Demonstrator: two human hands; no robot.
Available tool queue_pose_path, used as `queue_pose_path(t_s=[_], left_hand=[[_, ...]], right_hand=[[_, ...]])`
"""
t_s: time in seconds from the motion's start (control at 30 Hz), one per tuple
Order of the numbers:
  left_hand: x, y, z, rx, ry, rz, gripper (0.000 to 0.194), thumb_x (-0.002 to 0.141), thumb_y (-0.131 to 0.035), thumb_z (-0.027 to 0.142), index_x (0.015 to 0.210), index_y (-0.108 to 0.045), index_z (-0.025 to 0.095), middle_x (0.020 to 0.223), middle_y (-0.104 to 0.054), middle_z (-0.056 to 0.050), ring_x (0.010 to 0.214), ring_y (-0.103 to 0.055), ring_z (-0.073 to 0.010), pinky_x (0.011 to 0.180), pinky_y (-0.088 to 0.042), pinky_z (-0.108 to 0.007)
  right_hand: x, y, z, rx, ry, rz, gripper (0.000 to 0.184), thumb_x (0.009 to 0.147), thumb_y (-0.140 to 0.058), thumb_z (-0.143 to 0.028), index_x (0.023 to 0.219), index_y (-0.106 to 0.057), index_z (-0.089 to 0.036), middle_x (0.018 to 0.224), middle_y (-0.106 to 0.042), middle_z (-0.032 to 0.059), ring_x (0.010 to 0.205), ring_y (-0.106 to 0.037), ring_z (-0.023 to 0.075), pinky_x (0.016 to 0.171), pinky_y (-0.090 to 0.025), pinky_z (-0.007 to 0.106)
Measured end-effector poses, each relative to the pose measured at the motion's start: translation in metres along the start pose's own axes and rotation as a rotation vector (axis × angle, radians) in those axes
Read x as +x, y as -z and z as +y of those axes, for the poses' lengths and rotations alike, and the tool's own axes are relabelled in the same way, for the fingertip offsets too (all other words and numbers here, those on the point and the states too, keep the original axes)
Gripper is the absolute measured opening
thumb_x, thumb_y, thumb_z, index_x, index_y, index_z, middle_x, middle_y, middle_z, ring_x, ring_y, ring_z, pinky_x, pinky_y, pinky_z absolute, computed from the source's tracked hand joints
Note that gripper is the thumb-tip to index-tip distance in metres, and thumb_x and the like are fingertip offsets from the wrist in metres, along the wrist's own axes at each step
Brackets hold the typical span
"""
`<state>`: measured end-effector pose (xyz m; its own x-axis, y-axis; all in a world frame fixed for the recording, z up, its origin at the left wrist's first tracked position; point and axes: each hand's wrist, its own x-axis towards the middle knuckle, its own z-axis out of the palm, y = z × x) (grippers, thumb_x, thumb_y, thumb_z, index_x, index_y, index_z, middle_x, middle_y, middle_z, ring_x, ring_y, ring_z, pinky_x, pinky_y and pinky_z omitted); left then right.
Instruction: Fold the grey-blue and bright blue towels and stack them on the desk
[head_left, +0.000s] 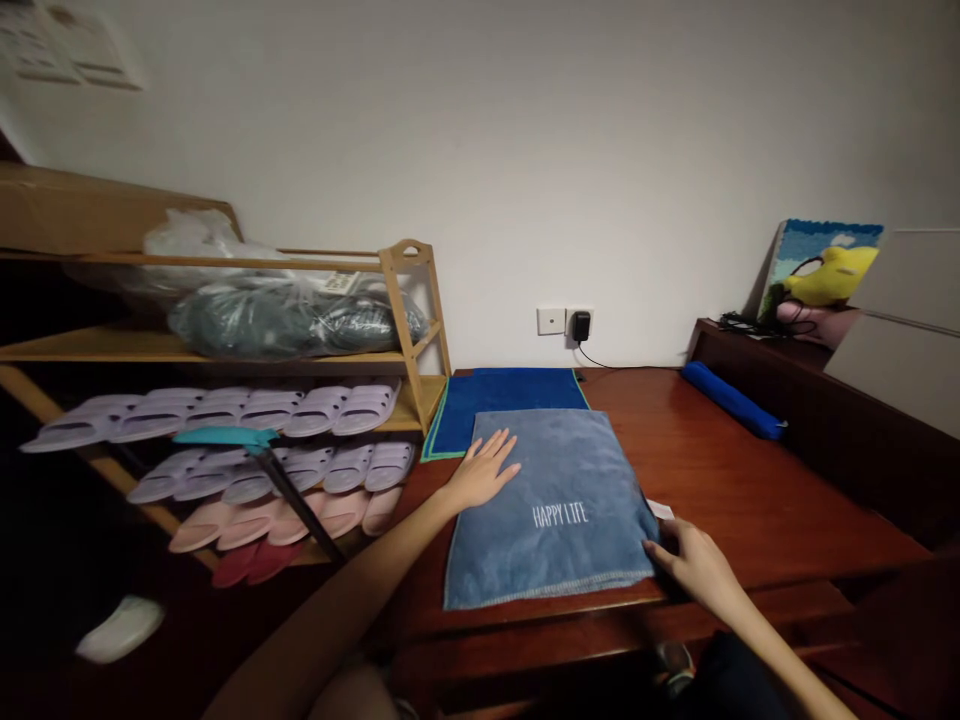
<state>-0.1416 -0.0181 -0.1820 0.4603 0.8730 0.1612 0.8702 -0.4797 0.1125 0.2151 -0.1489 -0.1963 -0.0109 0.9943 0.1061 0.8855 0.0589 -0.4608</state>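
A folded grey-blue towel [559, 465] printed "HAPPY LIFE" lies on the reddish-brown wooden table [720, 490], close to its front edge. My left hand [484, 472] rests flat on the towel's left part, fingers spread. At the towel's right edge, beside a small white tag [661, 510], my right hand [694, 565] has its thumb and fingers closed on the fabric. A dark blue cloth [517, 388] with green edging sits behind, partly covered by the towel.
A wooden rack [416, 345] with several slippers [274, 408] and bagged items [289, 315] stands at left. A turquoise-topped pole [289, 490] leans before it. A blue pouch [735, 400] lies on the table's right; a charger [580, 325] is plugged into the wall.
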Motion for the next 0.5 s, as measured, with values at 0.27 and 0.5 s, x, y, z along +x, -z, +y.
queue_pose_path(t_s=[0.27, 0.5], left_hand=[[-0.002, 0.001, 0.001, -0.025, 0.011, -0.007, 0.062, 0.093, -0.020, 0.057, 0.144, -0.026, 0.022, 0.152, -0.020, -0.008, 0.140, -0.013, -0.0203, 0.111, -0.012, -0.043], [-0.002, -0.003, -0.001, -0.039, 0.008, 0.008, 0.061, 0.093, -0.021, 0.057, 0.143, -0.027, 0.023, 0.151, -0.022, -0.008, 0.140, -0.015, -0.0206, 0.111, -0.011, -0.044]], right_hand=[[0.016, -0.004, -0.013, 0.296, -0.025, 0.059, 0.027, 0.072, -0.053, -0.047, 0.071, -0.043, -0.022, 0.069, -0.057, 0.0001, 0.067, -0.055, 0.0174, 0.065, -0.041, 0.028], [0.008, 0.009, -0.012, 0.506, -0.051, 0.003, 0.033, 0.063, -0.062, -0.048, 0.065, -0.041, -0.022, 0.067, -0.060, -0.0012, 0.066, -0.056, 0.0161, 0.061, -0.042, 0.025]])
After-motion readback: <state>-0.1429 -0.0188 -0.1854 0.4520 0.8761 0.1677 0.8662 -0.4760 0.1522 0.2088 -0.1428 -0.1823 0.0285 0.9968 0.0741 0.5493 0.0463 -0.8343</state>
